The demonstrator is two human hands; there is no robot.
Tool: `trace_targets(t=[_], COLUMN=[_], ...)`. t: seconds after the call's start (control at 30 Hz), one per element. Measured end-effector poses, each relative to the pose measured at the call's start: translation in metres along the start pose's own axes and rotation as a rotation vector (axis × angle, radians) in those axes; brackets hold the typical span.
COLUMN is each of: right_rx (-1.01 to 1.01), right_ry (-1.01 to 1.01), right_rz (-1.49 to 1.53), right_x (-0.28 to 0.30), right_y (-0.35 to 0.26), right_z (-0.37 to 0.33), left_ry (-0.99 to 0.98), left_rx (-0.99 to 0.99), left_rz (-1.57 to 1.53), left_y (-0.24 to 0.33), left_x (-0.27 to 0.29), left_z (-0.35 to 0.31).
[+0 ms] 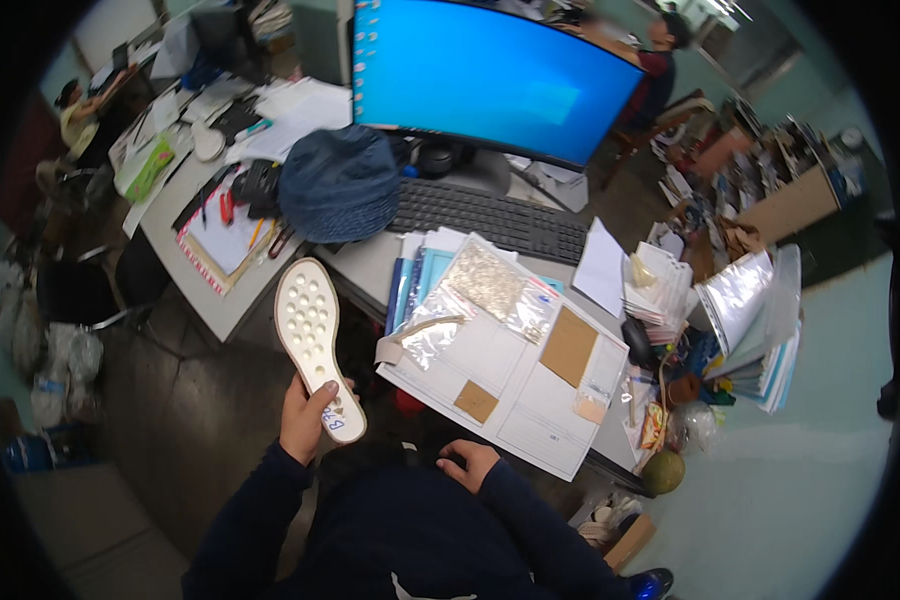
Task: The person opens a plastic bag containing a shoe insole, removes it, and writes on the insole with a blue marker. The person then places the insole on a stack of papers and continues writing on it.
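Note:
My left hand point(305, 415) grips a cream-coloured shoe sole point(310, 315) by its narrow heel end, thumb on top. The sole tilts upward to the left, and rows of round hollows cover the side facing me. Blue handwriting marks its heel. My right hand point(468, 464) rests near my lap with nothing in it, its thumb and fingers loosely bent and apart. Just beyond it lies a large white form sheet point(525, 425) bearing brown material swatches point(570, 345) and a clear plastic bag point(485, 285) of pale bits.
A curved monitor point(490, 75) with a blue screen stands behind a black keyboard point(490, 215). A dark blue hat point(340, 185) sits left of the keyboard. Paper stacks point(660, 285) and a mouse point(638, 342) lie on the right. Two people are seated farther off, at the left and upper right.

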State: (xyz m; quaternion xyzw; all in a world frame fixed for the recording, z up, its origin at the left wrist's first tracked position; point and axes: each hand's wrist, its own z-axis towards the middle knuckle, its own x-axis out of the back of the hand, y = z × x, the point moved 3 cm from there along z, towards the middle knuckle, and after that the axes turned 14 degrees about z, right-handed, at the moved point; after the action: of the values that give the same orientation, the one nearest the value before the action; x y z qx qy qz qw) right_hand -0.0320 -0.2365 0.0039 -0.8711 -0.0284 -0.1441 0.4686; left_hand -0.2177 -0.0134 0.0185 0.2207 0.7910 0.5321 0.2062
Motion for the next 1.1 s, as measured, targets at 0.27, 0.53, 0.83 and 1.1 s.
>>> trace_targets(t=[0.27,0.53,0.83,1.1], right_rx=[-0.102,-0.242,-0.097,-0.005], right_ry=[-0.14,0.081,0.178,0.408], right_rz=[-0.2,0.003,1.138,1.156], right_x=[-0.039,-0.036,0.03,0.046], right_y=[0.098,0.185,0.314,0.285], right_z=[0.011,0.041,0.019,0.023], left_ry=[0.267,0.327,0.237,0.131], left_rx=[0.292,0.554,0.358,0.231], left_rz=[-0.277,-0.366,-0.51,-0.337], left_y=[-0.144,-0.328,-0.382,-0.356], left_x=[0.023,-0.006,-0.016,-0.032], left_z=[-0.028,-0.078,-0.08,-0.082])
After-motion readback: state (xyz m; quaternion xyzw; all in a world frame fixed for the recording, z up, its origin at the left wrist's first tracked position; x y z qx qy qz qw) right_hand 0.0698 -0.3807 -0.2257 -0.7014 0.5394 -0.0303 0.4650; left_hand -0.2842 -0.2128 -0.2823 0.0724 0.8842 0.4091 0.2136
